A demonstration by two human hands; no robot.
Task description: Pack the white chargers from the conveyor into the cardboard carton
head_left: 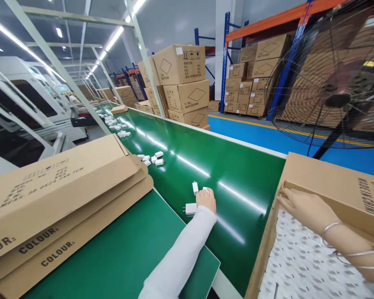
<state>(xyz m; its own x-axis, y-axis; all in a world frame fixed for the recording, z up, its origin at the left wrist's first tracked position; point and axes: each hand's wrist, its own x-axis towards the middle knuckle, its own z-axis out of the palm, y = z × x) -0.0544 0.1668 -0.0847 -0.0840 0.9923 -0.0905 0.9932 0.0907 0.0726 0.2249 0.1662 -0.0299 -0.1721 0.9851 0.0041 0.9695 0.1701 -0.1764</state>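
Note:
My left hand [206, 200], in a light long sleeve, is on the green conveyor belt with its fingers curled over a white charger plug [205, 189]. Right beside it on the belt lie a white plug with two pins [191, 209] and another upright-looking white plug [195, 188]. On the right, my right hand [310, 209], with bangles on the wrist, hovers over an open cardboard box [268, 232]. Its fingers stretch out at the box's inner edge, slightly apart, with nothing visible in them. Rows of white plugs with pins [302, 257] fill the box.
A cluster of white plugs [152, 159] lies farther up the belt [237, 178], with more beyond. Flattened cartons [65, 182] are stacked at the left on a green side board [121, 249]. Stacked boxes [187, 95] and a large fan [333, 91] stand across the belt.

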